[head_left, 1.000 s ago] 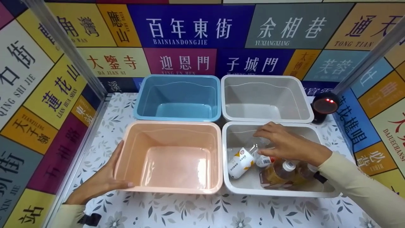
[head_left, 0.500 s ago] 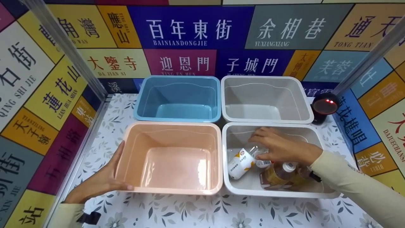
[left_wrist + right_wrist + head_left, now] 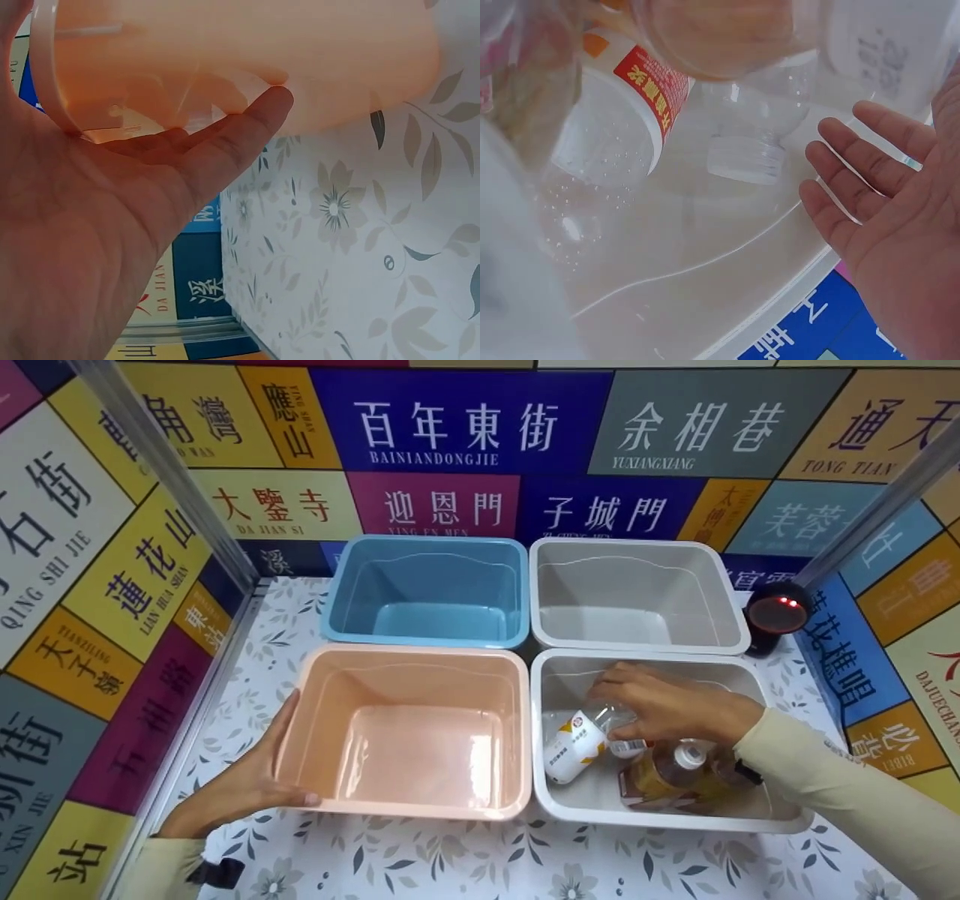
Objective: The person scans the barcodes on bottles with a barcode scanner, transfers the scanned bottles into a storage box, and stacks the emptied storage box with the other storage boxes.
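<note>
Bottles (image 3: pixel 576 746) sit in the white bin (image 3: pixel 675 822), where your right hand (image 3: pixel 664 709) hangs with fingers slightly spread (near a clear bottle (image 3: pixel 769 105), in the right wrist view). Your left hand (image 3: pixel 255 781) grips the pink bin (image 3: pixel 420 757), thumb on the rim, fingers along the outer wall; a blue bin (image 3: pixel 442 619) and grey bin (image 3: pixel 637 622) stand behind.

Left hand (image 3: pixel 251 784) with fingers extended, right hand (image 3: pixel 667 709) with fingers slightly apart

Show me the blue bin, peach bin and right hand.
Blue bin (image 3: pixel 431 581), head view: inner back wall.
Peach bin (image 3: pixel 420 754), head view: inside floor.
Right hand (image 3: pixel 670 705), head view: back of hand.
</note>
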A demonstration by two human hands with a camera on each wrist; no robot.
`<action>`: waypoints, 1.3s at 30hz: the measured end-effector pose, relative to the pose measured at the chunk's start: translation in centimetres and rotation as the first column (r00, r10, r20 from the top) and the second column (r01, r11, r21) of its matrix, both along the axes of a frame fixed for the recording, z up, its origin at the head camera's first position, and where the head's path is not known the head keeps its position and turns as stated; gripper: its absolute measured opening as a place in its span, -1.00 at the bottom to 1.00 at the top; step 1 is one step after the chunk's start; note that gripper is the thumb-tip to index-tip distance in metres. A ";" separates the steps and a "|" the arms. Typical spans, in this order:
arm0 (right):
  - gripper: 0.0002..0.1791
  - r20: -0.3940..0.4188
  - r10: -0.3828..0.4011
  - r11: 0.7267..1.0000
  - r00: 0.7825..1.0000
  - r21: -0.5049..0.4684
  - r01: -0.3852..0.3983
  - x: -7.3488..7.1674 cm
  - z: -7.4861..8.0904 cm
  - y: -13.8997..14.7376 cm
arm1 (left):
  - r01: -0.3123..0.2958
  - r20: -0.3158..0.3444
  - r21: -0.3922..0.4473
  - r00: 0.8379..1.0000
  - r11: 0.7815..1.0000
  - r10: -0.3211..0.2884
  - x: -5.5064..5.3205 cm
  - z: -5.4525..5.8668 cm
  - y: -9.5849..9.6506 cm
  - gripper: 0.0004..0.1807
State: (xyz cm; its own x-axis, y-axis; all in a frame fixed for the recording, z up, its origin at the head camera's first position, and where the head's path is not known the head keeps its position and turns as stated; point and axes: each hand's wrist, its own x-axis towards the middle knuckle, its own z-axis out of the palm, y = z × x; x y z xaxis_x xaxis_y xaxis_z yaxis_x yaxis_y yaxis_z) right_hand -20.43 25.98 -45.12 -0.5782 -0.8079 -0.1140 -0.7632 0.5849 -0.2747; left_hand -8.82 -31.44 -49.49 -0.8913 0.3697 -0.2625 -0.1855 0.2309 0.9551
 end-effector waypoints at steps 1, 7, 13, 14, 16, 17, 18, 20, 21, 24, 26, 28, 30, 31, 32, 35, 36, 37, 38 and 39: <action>-0.37 0.000 0.001 1.000 1.000 0.007 -0.001 0.0 -0.1 0.0 | -0.003 0.002 0.003 1.000 1.000 0.003 0.0 0.0 0.0 0.48; -0.34 0.011 0.011 0.999 1.000 0.031 -0.011 -0.4 -0.4 -0.2 | 0.001 0.010 0.030 1.000 1.000 -0.001 -0.1 -0.3 0.0 0.47; -0.34 -0.007 0.023 0.996 1.000 0.081 -0.022 -0.8 -1.0 -0.4 | 0.000 0.020 0.044 1.000 0.999 -0.001 -0.1 -0.4 0.0 0.47; -0.34 -0.014 0.027 0.996 1.000 0.088 -0.026 -0.8 -1.2 -0.5 | -0.001 0.022 0.045 1.000 0.999 0.000 -0.1 -0.4 0.0 0.47; -0.35 -0.012 0.025 0.995 1.000 0.100 -0.024 -0.8 -1.4 -0.5 | 0.000 0.024 0.038 1.000 0.999 -0.001 -0.1 -0.5 0.0 0.48; -0.35 -0.014 0.026 0.994 1.000 0.108 -0.024 -0.8 -1.5 -0.6 | 0.000 0.025 0.033 1.000 0.999 0.000 -0.1 -0.5 0.0 0.48; -0.35 -0.017 0.029 0.993 0.999 0.118 -0.027 -0.7 -1.6 -0.6 | 0.000 0.027 0.029 1.000 1.000 -0.001 -0.1 -0.5 0.0 0.48; -0.34 -0.028 0.042 0.990 0.999 0.134 -0.038 -0.7 -1.8 -0.7 | 0.000 0.034 0.024 0.999 1.000 -0.001 -0.1 -0.5 0.0 0.47; -0.34 -0.033 0.048 0.989 0.998 0.138 -0.043 -0.7 -1.9 -0.7 | 0.000 0.034 0.018 0.999 1.000 -0.001 -0.1 -0.5 0.1 0.47; -0.32 -0.052 0.072 0.988 0.996 0.137 -0.065 -0.7 -2.5 -0.7 | 0.005 0.036 0.024 0.999 1.000 -0.006 -0.1 -0.5 0.0 0.46; -0.31 -0.062 0.084 0.989 0.995 0.126 -0.076 -0.8 -2.9 -0.8 | 0.009 0.032 0.036 0.999 0.999 -0.010 -0.1 -0.4 0.0 0.45; -0.30 -0.076 0.097 0.989 0.992 0.114 -0.088 -0.8 -3.3 -0.9 | 0.012 0.026 0.044 1.000 0.999 -0.013 0.0 -0.3 0.0 0.45; -0.29 -0.106 0.119 0.988 0.987 0.107 -0.107 -0.8 -3.6 -1.1 | 0.008 0.027 0.045 1.000 0.999 -0.009 0.0 -0.3 0.0 0.46; -0.30 -0.124 0.131 0.987 0.984 0.106 -0.118 -0.9 -3.7 -1.2 | 0.004 0.030 0.044 1.000 0.999 -0.006 0.0 -0.3 0.0 0.46; -0.30 -0.139 0.141 0.986 0.980 0.106 -0.127 -0.9 -3.8 -1.2 | 0.001 0.032 0.044 0.999 0.999 -0.003 0.0 -0.3 0.0 0.46; -0.29 -0.169 0.156 0.984 0.973 0.113 -0.138 -0.9 -4.0 -1.3 | -0.007 0.049 0.051 0.999 0.999 0.005 0.0 -0.2 0.1 0.45; -0.29 -0.169 0.152 0.984 0.974 0.118 -0.134 -0.9 -4.0 -1.3 | -0.008 0.055 0.053 0.998 0.999 0.005 0.0 -0.2 0.1 0.45; -0.29 -0.172 0.150 0.984 0.973 0.122 -0.130 -0.9 -4.0 -1.3 | -0.008 0.055 0.055 0.998 0.998 0.005 0.0 -0.2 0.0 0.46; -0.29 -0.174 0.147 0.984 0.974 0.126 -0.126 -0.9 -4.1 -1.4 | -0.007 0.054 0.055 0.999 0.998 0.004 0.0 -0.1 0.0 0.46; -0.29 -0.174 0.143 0.984 0.974 0.129 -0.121 -0.8 -4.0 -1.4 | -0.007 0.053 0.050 0.999 0.999 0.005 0.0 -0.1 0.0 0.46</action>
State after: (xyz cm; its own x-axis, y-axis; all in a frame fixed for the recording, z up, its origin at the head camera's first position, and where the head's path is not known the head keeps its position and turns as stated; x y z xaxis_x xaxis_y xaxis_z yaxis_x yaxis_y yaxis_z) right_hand -21.24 24.53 -49.16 -0.4870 -0.8658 -0.1150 -0.8666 0.4954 -0.0601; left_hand -8.83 -31.42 -49.61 -0.8790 0.3784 -0.2903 -0.2370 0.1818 0.9544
